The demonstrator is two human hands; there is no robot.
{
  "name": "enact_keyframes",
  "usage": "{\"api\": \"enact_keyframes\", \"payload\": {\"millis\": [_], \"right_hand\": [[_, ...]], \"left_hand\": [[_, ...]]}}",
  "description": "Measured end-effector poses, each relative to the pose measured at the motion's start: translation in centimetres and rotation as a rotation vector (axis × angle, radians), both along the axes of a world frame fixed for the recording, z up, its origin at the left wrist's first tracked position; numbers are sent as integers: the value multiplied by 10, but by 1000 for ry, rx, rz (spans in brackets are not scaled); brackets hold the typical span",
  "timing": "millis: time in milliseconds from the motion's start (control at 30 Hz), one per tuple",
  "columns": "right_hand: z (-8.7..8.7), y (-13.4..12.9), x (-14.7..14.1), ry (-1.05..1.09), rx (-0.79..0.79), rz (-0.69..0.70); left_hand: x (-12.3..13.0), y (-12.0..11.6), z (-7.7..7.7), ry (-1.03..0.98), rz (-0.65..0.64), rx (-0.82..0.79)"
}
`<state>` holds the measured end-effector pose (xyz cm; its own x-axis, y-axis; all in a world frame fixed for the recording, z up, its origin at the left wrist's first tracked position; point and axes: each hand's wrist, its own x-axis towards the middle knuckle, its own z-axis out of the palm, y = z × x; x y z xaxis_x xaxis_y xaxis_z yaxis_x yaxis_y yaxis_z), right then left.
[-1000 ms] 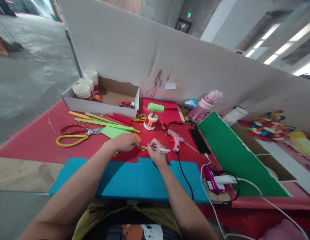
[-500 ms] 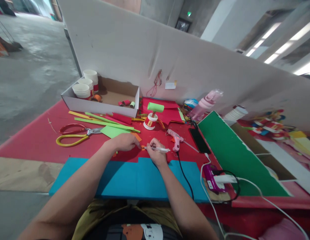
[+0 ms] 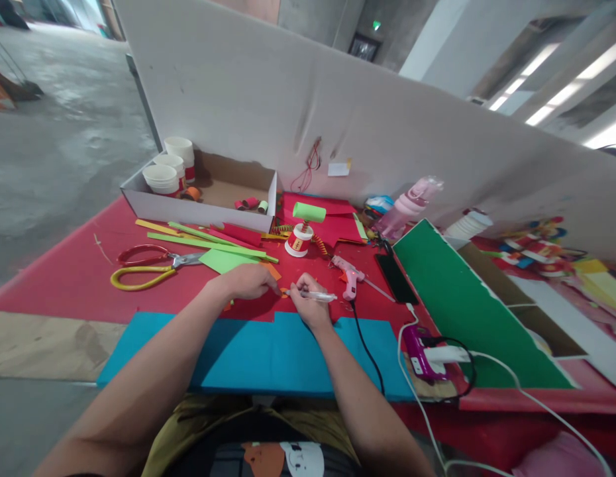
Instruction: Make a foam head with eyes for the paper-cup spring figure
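Note:
My right hand (image 3: 310, 301) is closed round a white, clear-barrelled pen (image 3: 324, 297), its tip pointing left at a small orange paper piece (image 3: 284, 293) on the red table cover. The fingers of my left hand (image 3: 251, 281) are bent down at the left edge of that piece, seemingly pressing on it. Just behind my left hand lie an orange scrap (image 3: 271, 270) and a light green sheet (image 3: 222, 261). Beyond my hands stands a red and white paper cup (image 3: 299, 240) with a coiled spring and a green paper tube (image 3: 309, 212) on top.
Scissors (image 3: 144, 277) and paper strips (image 3: 203, 242) lie left. A box (image 3: 199, 213) with cups stands behind. To the right are a pink glue gun (image 3: 352, 278), a phone (image 3: 395, 278), a purple power adapter (image 3: 422, 354), cables and a green board (image 3: 467, 311). Blue board (image 3: 248, 358) lines the front edge.

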<state>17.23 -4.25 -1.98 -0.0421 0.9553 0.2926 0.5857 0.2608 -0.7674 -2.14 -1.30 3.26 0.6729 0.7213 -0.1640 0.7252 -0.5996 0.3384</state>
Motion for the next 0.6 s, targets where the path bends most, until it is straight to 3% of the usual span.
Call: {"api": "enact_keyframes", "payload": {"millis": [600], "right_hand": [[6,-2,-1,-13,-34,-15]], "left_hand": [[1,-1,3,12,-1,-1]]}}
